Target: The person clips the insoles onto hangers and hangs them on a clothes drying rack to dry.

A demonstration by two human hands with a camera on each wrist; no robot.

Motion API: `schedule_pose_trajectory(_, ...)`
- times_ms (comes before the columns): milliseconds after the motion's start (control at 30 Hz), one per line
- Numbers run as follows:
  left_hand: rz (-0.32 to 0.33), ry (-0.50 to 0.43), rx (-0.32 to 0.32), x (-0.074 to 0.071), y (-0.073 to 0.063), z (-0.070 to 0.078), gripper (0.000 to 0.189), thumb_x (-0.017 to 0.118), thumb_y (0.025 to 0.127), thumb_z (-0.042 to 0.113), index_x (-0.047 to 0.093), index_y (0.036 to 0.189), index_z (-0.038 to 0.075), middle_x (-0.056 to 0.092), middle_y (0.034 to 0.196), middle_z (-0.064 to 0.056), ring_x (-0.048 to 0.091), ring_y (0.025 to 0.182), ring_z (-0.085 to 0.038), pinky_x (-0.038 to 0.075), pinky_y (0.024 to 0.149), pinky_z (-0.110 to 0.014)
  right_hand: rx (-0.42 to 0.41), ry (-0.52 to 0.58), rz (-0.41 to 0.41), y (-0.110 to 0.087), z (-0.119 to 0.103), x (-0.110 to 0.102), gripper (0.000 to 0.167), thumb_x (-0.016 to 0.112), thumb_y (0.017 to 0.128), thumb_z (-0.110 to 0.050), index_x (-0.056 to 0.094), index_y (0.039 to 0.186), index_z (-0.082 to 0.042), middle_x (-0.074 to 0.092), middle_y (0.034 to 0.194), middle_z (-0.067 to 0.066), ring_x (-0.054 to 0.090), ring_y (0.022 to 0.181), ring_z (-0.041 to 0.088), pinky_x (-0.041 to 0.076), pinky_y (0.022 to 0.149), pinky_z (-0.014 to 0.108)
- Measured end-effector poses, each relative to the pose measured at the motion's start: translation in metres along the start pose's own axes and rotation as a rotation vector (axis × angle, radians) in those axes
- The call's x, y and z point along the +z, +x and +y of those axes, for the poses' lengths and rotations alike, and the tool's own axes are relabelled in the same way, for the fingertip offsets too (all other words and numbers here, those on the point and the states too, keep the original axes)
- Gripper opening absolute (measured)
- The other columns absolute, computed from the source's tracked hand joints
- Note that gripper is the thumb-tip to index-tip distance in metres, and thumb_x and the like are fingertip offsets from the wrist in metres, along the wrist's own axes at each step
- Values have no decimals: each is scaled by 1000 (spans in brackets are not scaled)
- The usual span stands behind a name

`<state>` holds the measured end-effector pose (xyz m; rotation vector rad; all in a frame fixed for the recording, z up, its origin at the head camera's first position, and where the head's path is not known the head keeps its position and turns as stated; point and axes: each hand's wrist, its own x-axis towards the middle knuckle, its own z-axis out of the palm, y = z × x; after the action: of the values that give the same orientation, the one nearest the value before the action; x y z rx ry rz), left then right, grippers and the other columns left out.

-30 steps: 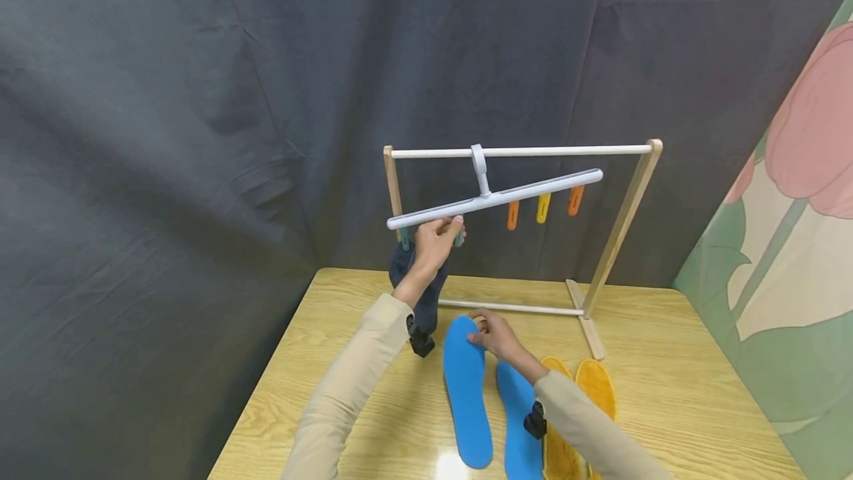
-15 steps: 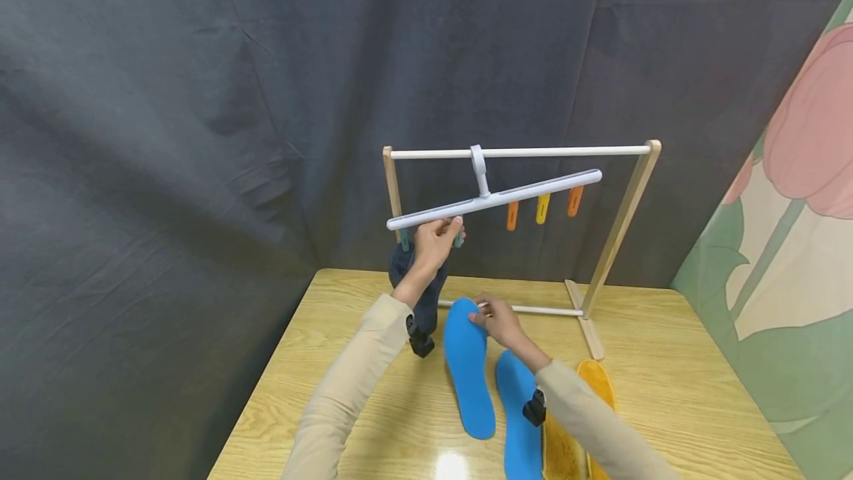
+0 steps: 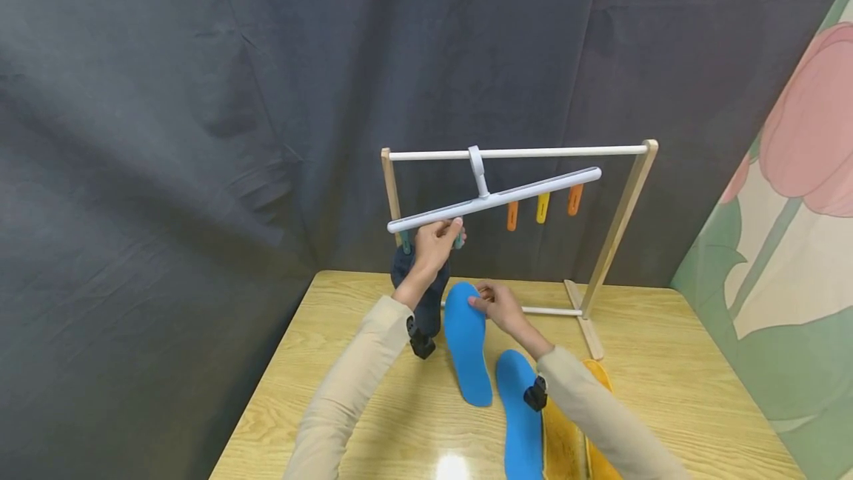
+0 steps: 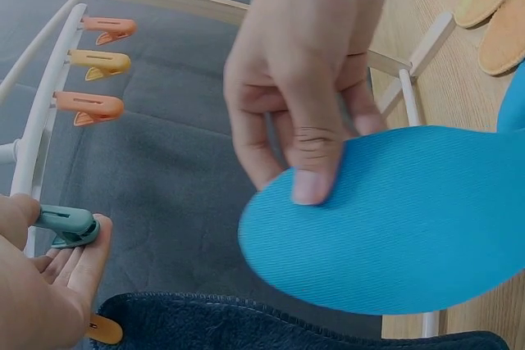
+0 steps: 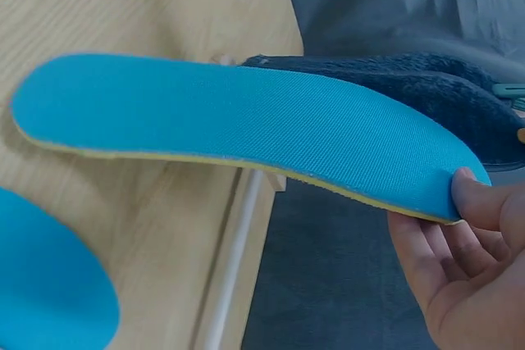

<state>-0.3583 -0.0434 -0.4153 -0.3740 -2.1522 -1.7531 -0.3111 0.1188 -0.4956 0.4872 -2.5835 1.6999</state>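
My left hand (image 3: pixel 435 244) pinches a teal clip (image 4: pixel 70 223) under the low left arm of a white clip hanger (image 3: pixel 526 192). Between the thumb and fingers of my right hand (image 3: pixel 501 306) is one end of a blue insole (image 3: pixel 466 347), raised off the table and sloping down toward me. Its yellowish underside edge shows in the right wrist view. Dark blue fuzzy insoles (image 5: pixel 385 79) hang behind it from clips at the hanger's left end, partly covered by my left hand and wrist in the head view.
A wooden rack (image 3: pixel 620 228) with a white top rail carries the tilted hanger. Orange (image 3: pixel 512 216) and yellow (image 3: pixel 543 207) clips dangle on its right half. A second blue insole (image 3: pixel 522 406) and two orange fuzzy insoles (image 3: pixel 560 435) lie on the wooden table (image 3: pixel 693 391), partly under my right forearm.
My right hand has lifted the blue insole up and away from me, toward the hanger. My left hand stays on the teal clip.
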Motion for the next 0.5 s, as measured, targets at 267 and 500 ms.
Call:
schedule_pose_trajectory(267, -22, -97, -90, -6, -7, 27, 37, 61, 101, 28, 70, 109, -7, 70, 100, -22, 67, 97, -32, 57, 82, -29, -69, -33, 16, 7, -11, -4, 23, 66, 95, -3, 64, 114, 8, 66, 87, 14, 62, 72, 21, 55, 61, 34)
schedule_pose_trajectory(500, -13, -81, -91, -7, -5, 26, 34, 61, 101, 27, 71, 105, -6, 71, 97, -19, 69, 92, -27, 58, 79, -28, -211, 20, 46, 11, -13, -7, 24, 65, 97, -10, 65, 116, 5, 67, 95, 18, 64, 79, 27, 55, 68, 38)
